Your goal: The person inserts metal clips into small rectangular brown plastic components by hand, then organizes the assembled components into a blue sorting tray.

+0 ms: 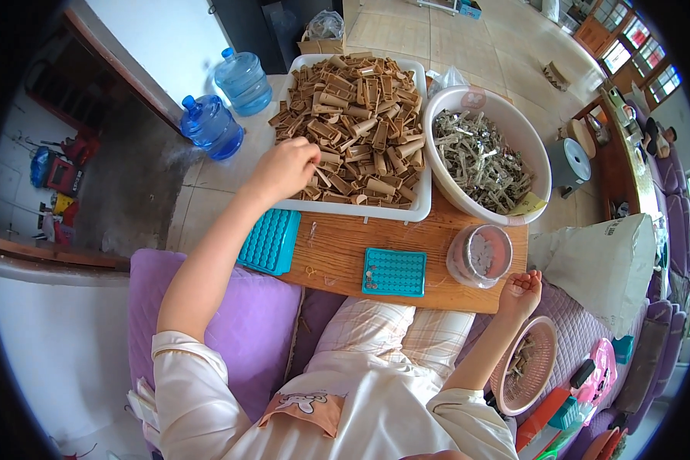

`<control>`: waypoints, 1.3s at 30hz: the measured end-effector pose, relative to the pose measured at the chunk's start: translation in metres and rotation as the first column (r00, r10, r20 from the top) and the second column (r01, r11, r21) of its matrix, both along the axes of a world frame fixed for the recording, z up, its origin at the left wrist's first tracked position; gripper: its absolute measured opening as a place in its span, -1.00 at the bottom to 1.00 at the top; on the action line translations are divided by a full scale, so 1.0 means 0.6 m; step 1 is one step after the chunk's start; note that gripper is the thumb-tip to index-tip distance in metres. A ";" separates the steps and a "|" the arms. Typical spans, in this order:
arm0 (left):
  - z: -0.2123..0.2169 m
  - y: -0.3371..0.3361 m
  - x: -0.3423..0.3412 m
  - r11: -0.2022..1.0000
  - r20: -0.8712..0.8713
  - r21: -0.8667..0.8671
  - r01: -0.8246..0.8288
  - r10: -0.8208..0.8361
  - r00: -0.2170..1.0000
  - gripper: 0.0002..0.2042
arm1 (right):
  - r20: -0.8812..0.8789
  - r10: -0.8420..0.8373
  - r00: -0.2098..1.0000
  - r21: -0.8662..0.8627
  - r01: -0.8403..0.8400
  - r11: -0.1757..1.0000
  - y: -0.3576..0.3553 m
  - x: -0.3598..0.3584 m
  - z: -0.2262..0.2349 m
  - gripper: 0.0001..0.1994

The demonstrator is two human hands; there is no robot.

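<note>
Blue water bottles (226, 103) are seen far left on the floor. The left hand (286, 169) is curled over the near left edge of the white tray (425, 195), fingers pinched on a brown piece (323, 159) from the heap. On the wooden board (337, 257), two teal grids (395, 271) are laid. Further right, the right hand (523, 290) is held palm up, loosely cupped around small bits, near the clear tub (479, 255) and below the white basin (506, 115).
</note>
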State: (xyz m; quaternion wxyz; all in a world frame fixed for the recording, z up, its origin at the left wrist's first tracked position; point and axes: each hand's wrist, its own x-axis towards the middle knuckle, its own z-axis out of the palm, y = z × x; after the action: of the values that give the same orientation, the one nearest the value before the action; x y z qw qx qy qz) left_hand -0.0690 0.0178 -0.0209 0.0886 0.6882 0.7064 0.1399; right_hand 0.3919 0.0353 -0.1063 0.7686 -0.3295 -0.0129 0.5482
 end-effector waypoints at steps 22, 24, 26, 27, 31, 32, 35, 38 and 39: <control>-0.006 -0.004 0.060 0.969 0.182 0.239 0.060 -0.105 0.978 -0.87 | 0.907 -0.073 -0.414 -0.167 -0.514 0.841 0.173 -0.129 0.094 -0.77; -0.011 -0.005 0.057 0.977 0.214 0.210 0.026 -0.072 0.974 -0.85 | 0.758 -0.250 -0.602 -0.219 -0.597 0.772 0.208 -0.162 0.095 -0.74; -0.018 0.009 0.062 0.982 0.260 0.186 0.006 -0.055 0.964 -0.83 | 0.504 -0.515 -0.693 -0.162 -0.661 0.732 0.237 -0.170 0.083 -0.76; -0.022 0.016 0.060 0.997 0.556 -0.004 -0.083 0.071 0.828 -0.85 | 0.505 -0.517 -0.692 -0.163 -0.664 0.730 0.247 -0.173 0.076 -0.76; -0.005 0.010 0.053 0.929 0.926 -0.369 -0.044 0.371 0.066 -0.91 | 0.321 -0.423 -0.847 -0.424 -0.528 0.736 0.271 -0.195 0.066 -0.86; -0.002 0.008 0.054 0.909 0.890 -0.415 0.024 0.412 -0.194 -0.91 | 0.392 -0.337 -0.856 -0.481 -0.504 0.718 0.274 -0.201 0.073 -0.89; 0.001 0.009 0.053 0.913 0.875 -0.364 0.186 0.403 -0.267 -0.85 | 0.907 -0.006 -0.420 -0.283 -0.621 0.731 0.319 -0.194 0.088 -0.88; 0.003 0.002 0.055 0.907 0.891 -0.336 0.256 0.394 -0.227 -0.77 | 0.970 0.170 0.173 -0.004 -0.689 0.725 0.333 -0.201 0.141 -0.83; 0.004 -0.003 0.055 0.893 0.901 -0.346 0.286 0.401 -0.163 -0.73 | 0.969 0.175 0.176 -0.004 -0.693 0.721 0.328 -0.208 0.162 -0.83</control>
State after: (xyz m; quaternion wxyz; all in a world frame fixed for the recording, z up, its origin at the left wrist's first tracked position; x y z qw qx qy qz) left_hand -0.0360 0.0162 -0.0184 0.7400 0.2573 0.4252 0.4531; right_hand 0.2673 0.2321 -0.0093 0.4680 -0.3750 -0.6695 0.4383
